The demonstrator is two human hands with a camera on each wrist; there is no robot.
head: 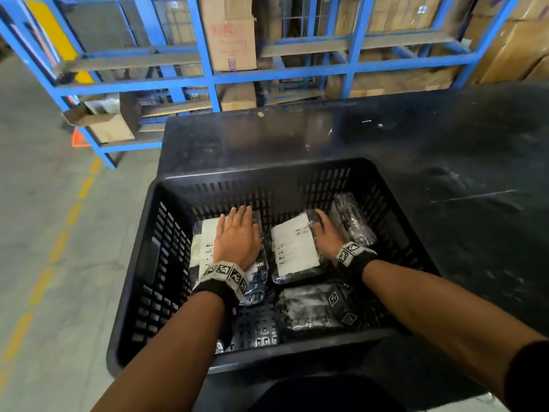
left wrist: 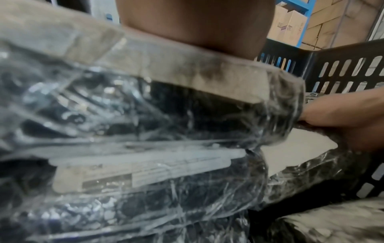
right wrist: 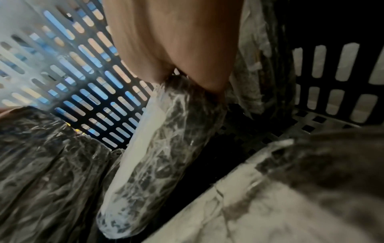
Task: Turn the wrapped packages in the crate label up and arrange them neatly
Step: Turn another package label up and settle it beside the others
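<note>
Several plastic-wrapped dark packages lie in a black slotted crate (head: 267,171). My left hand (head: 237,233) rests flat, fingers straight, on the left package (head: 205,248), whose white label faces up; the left wrist view shows this package (left wrist: 145,115) under the palm. My right hand (head: 325,230) grips the far right edge of the middle package (head: 292,245), label up. In the right wrist view the fingers (right wrist: 209,77) pinch that package (right wrist: 162,139) at its top edge. A third package (head: 352,218) leans on the right wall. A fourth (head: 312,307) lies at the front, dark side up.
The crate stands on a black table (head: 445,150) at its front left corner. Blue metal shelving (head: 208,75) with cardboard boxes runs behind the table. Bare crate floor (head: 255,325) shows at the front left of the crate. Grey concrete floor with a yellow dashed line lies to the left.
</note>
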